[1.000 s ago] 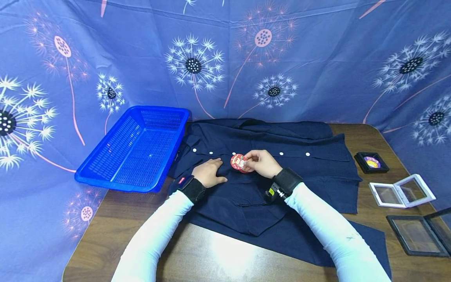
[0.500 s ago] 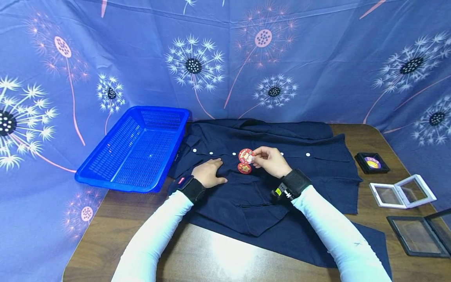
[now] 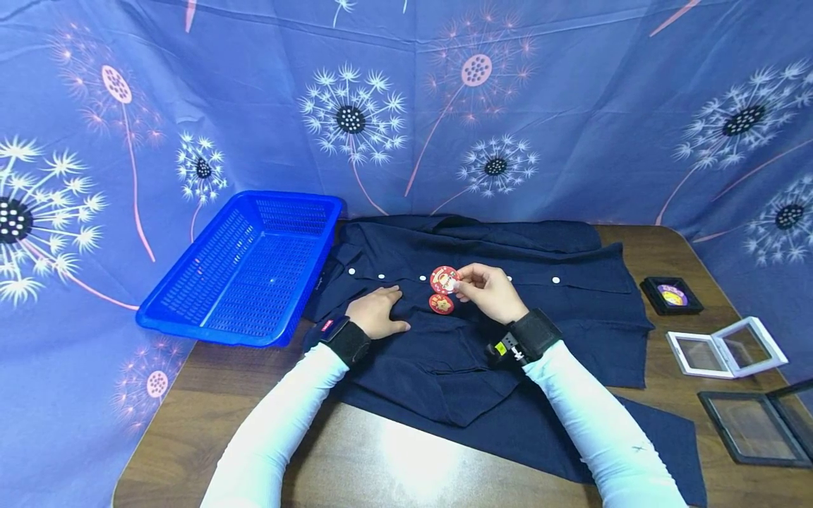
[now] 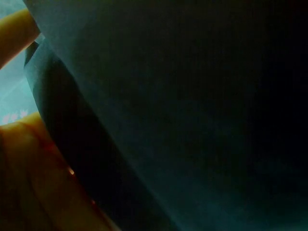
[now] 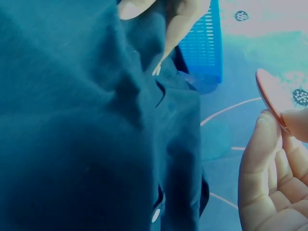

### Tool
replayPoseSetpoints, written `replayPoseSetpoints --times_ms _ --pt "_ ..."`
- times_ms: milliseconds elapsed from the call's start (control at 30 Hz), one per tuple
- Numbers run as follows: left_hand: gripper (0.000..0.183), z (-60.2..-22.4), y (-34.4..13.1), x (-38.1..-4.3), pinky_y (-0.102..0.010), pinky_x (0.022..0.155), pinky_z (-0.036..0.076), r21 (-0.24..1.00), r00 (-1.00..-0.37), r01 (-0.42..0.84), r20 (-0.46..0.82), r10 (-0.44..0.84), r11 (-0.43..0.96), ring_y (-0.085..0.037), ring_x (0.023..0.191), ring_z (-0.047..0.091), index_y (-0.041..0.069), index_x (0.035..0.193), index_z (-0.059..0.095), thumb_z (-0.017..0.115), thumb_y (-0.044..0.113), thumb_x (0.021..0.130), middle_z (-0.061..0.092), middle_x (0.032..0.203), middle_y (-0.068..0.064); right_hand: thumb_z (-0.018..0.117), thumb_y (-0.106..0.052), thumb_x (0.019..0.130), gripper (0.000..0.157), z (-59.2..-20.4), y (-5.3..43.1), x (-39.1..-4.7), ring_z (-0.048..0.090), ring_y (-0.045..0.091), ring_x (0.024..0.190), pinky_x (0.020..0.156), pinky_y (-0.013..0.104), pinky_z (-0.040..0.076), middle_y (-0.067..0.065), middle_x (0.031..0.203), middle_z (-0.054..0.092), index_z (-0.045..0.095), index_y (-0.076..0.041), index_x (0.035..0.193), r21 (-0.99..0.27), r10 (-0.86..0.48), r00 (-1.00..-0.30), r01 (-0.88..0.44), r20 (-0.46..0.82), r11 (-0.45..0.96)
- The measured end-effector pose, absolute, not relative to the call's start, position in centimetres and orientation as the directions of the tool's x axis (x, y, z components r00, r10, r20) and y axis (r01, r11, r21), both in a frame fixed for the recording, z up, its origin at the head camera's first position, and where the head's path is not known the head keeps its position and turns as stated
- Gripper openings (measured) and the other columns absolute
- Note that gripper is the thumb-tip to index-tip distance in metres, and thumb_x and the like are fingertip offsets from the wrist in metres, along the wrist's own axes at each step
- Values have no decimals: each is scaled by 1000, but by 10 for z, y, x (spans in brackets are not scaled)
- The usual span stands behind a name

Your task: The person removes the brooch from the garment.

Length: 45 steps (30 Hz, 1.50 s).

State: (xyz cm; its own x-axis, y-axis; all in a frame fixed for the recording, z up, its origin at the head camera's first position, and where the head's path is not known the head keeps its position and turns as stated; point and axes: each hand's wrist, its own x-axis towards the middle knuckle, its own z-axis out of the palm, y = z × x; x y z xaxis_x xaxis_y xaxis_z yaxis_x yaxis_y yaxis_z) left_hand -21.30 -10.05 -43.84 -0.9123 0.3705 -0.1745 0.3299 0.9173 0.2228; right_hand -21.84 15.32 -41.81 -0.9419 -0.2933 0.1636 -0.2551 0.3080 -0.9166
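A navy button-up shirt (image 3: 394, 367) lies spread on the table. My left hand (image 3: 375, 312) rests on it with fingers extended, near the collar end. My right hand (image 3: 492, 293) pinches a round red badge (image 3: 445, 280) between thumb and fingers, just above the shirt. In the right wrist view, the badge (image 5: 269, 96) shows edge-on at the fingertips. A smaller red round badge with a gold star (image 3: 441, 303) is on the shirt just below it. The left wrist view is mostly dark cloth, with part of the left hand (image 4: 43, 187) at its edge.
A blue plastic basket (image 3: 298, 296) stands left of the shirt. To the right are a small black box with a purple-and-yellow round piece (image 3: 672, 295), an opened white frame (image 3: 701, 353) and an opened black frame (image 3: 752, 427). A patterned cloth (image 3: 406, 106) hangs behind the table.
My right hand has shifted right and slightly away with the red badge, uncovering the gold-star badge on the shirt. In the last half second it is nearly still. The left hand stays put.
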Motion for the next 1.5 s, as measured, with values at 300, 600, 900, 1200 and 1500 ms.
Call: replayPoseSetpoints --times_ms 300,600,900,1200,1500 --pt "76 -441 -100 -211 -42 117 33 208 -906 336 -194 375 919 -24 146 36 12 148 44 66 51 87 38 157 -2 65 -6 92 21 -413 151 -219 71 15 74 69 28 59 23 94 70 65 8 107 -943 -237 -954 -237 182 232" --pt "76 -444 -101 -213 -41 117 33 202 -903 347 -192 384 916 -24 146 36 11 148 44 67 51 87 37 157 -2 64 2 89 23 -411 151 -218 68 6 67 65 22 58 -7 80 67 60 16 108 -967 -170 -962 -233 214 99" --pt "77 -444 -100 -214 -40 118 32 178 -901 348 -207 381 920 -24 147 34 12 149 42 65 53 87 35 159 -1 62 4 91 26 -412 156 -216 66 4 67 64 22 57 -10 76 66 56 20 109 -981 -109 -975 -194 191 15" --pt "75 -444 -101 -214 -40 117 32 196 -907 339 -190 375 920 -24 146 35 12 148 44 66 51 87 37 158 -2 62 3 91 22 -408 159 -211 68 8 67 63 23 58 -11 76 67 58 16 108 -978 -91 -975 -205 201 31" --pt "72 -437 -99 -211 -41 116 34 241 -911 323 -184 370 915 -24 145 37 10 146 46 65 48 89 41 155 -5 62 3 90 24 -403 161 -208 68 6 67 64 23 58 -11 76 67 57 18 108 -975 -88 -972 -222 219 16"
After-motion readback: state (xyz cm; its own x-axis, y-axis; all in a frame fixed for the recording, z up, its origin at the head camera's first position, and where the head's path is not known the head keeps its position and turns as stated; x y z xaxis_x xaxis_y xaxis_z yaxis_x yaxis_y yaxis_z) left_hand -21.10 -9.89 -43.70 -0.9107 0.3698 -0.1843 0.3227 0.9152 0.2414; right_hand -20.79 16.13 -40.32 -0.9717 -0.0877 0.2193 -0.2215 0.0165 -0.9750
